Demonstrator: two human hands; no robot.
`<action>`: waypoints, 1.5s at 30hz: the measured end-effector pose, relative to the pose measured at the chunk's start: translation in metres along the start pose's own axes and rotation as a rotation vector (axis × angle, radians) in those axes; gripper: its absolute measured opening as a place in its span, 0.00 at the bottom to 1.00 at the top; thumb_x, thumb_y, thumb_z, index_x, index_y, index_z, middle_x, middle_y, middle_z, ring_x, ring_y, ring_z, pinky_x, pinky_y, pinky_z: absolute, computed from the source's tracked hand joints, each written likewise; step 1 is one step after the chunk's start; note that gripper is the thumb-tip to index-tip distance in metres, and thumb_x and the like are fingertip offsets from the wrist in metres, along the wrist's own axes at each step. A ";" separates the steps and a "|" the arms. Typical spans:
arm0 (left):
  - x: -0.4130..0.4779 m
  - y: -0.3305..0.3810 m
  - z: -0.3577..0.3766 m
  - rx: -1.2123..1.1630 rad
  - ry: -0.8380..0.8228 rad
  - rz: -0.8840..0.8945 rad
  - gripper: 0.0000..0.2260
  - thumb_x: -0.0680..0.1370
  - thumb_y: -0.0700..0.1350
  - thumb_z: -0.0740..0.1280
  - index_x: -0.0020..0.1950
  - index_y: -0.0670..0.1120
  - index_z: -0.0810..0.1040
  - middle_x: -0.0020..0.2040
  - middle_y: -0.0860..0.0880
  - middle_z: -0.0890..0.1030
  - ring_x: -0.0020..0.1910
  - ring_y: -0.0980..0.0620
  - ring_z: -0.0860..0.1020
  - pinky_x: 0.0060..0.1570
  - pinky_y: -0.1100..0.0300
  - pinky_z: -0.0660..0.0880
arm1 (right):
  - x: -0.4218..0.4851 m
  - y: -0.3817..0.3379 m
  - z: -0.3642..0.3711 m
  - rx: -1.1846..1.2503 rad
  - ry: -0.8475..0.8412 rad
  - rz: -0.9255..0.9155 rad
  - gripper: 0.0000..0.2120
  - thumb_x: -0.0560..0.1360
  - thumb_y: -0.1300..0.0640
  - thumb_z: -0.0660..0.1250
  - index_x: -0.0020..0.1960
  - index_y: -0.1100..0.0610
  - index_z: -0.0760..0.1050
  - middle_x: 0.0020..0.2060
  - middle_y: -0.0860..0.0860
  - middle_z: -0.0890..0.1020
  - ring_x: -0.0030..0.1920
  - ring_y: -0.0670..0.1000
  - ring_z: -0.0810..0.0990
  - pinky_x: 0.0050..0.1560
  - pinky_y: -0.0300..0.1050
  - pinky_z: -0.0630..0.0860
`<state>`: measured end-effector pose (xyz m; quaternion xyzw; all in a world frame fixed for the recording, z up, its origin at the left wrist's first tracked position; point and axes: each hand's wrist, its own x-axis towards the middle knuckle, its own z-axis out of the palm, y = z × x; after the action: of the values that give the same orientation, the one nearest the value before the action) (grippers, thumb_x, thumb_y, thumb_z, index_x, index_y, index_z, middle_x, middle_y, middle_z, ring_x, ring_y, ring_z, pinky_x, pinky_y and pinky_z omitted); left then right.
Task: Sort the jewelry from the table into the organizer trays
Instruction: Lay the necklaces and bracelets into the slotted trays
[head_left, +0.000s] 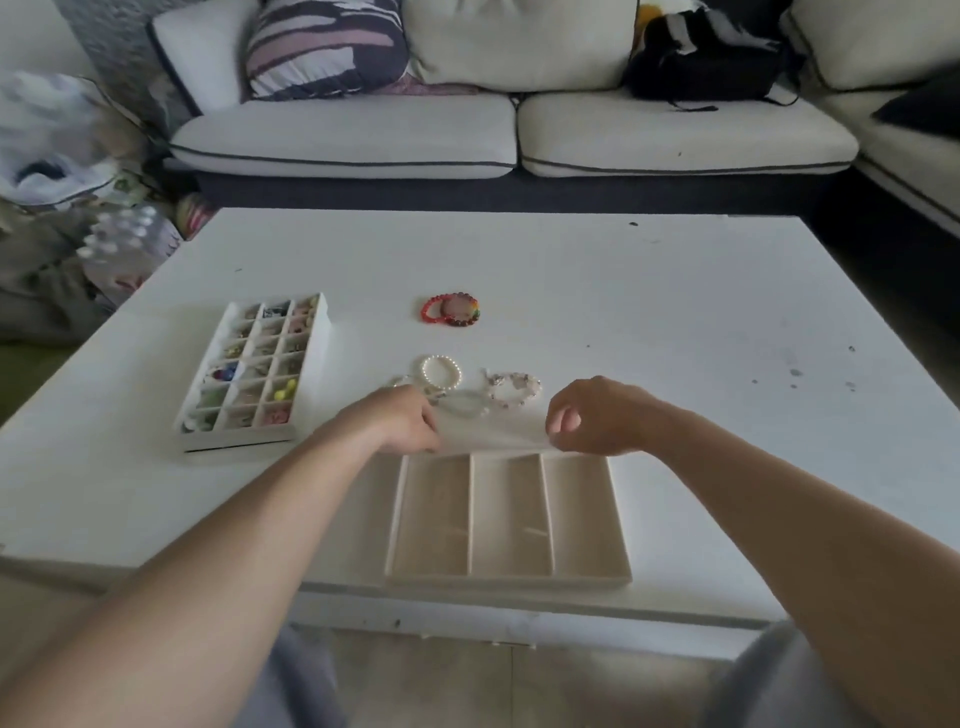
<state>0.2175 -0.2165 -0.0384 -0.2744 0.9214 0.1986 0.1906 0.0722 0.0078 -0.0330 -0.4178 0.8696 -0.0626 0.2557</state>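
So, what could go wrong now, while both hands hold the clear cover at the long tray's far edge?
The clear cover, pinched by the left hand and right hand, may sweep away the clear bangle and pearl bracelet lying just behind it. The long tray sits at the table's near edge and might slide off.

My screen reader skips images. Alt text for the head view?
The left hand and right hand pinch what looks like a clear cover at the far edge of a beige tray; bracelets lie beyond, a filled grid tray at left.
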 end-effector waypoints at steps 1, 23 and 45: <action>0.003 0.001 -0.006 -0.034 0.004 -0.004 0.05 0.71 0.49 0.71 0.36 0.51 0.81 0.40 0.54 0.81 0.40 0.51 0.77 0.42 0.62 0.72 | 0.005 0.000 -0.004 0.033 0.075 0.007 0.06 0.75 0.49 0.64 0.46 0.43 0.80 0.44 0.37 0.82 0.49 0.45 0.80 0.52 0.45 0.78; 0.012 0.033 -0.027 -0.652 0.218 0.162 0.17 0.78 0.39 0.64 0.65 0.51 0.77 0.58 0.53 0.81 0.56 0.52 0.79 0.50 0.59 0.75 | 0.043 -0.046 -0.023 0.873 0.196 -0.058 0.08 0.83 0.57 0.62 0.48 0.57 0.77 0.41 0.50 0.84 0.42 0.49 0.81 0.47 0.44 0.75; -0.043 -0.014 -0.028 -1.023 -0.251 0.090 0.05 0.82 0.37 0.65 0.56 0.41 0.79 0.43 0.44 0.85 0.47 0.46 0.84 0.56 0.51 0.80 | 0.015 -0.085 -0.015 0.870 -0.086 -0.073 0.12 0.74 0.70 0.70 0.56 0.63 0.80 0.41 0.60 0.83 0.39 0.51 0.82 0.46 0.44 0.83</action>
<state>0.2520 -0.2218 0.0017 -0.2667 0.6876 0.6621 0.1326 0.1159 -0.0594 0.0014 -0.3039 0.7356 -0.4145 0.4413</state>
